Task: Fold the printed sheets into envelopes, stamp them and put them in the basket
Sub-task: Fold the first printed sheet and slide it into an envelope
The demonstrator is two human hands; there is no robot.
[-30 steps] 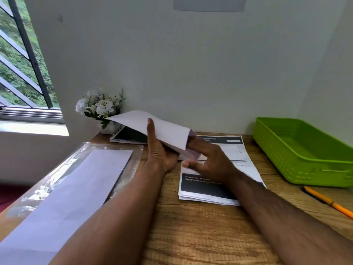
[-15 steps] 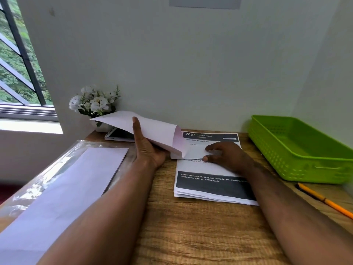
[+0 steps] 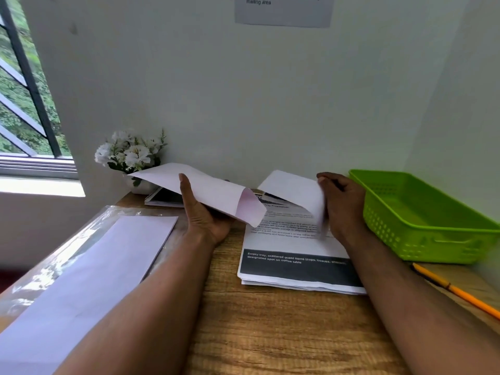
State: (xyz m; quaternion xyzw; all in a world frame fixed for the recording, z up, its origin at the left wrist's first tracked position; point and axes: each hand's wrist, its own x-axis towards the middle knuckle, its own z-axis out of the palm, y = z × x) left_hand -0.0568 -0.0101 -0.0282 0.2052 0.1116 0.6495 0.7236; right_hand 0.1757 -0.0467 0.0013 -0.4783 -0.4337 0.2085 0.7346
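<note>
My left hand [image 3: 201, 215] grips a long white envelope [image 3: 205, 190] above the desk, its open mouth pointing right. My right hand [image 3: 342, 205] pinches the top printed sheet [image 3: 295, 192] and peels it up off the stack of printed sheets [image 3: 292, 255] lying in the middle of the wooden desk. The lifted sheet curls upward, blank side toward me. An empty green basket [image 3: 422, 239] stands at the right, just beyond my right hand.
A stack of white envelopes [image 3: 89, 269] in clear plastic wrap lies at the left. A pot of white flowers [image 3: 130, 155] and a spiral notebook [image 3: 162, 197] sit at the back. An orange pencil [image 3: 457, 290] lies at the right front. A notice [image 3: 282, 9] hangs on the wall.
My right hand left the envelope's mouth, pressed on the stack, then lifted the top sheet up toward the right. The envelope stays in my left hand.
</note>
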